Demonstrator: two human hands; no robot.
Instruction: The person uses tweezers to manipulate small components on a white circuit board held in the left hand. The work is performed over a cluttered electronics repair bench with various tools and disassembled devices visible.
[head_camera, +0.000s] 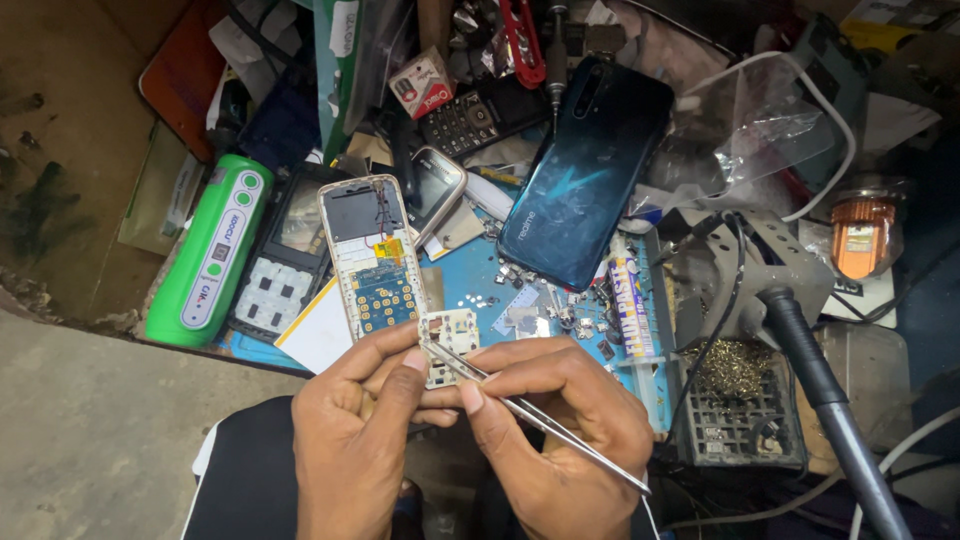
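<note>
Hands work a small circuit board over the bench's near edge.
Left hand (355, 440) pinches the board (448, 345); right hand (560, 420) pinches tweezers (540, 415), tips on it.

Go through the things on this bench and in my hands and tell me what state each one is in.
Small circuit board: held in left hand.
Tweezers: gripped in right hand, tips on the board.
Keypad phone: casing off, insides bare.
Blue smartphone: lying face down.
Soldering iron: parked in its stand.
</note>
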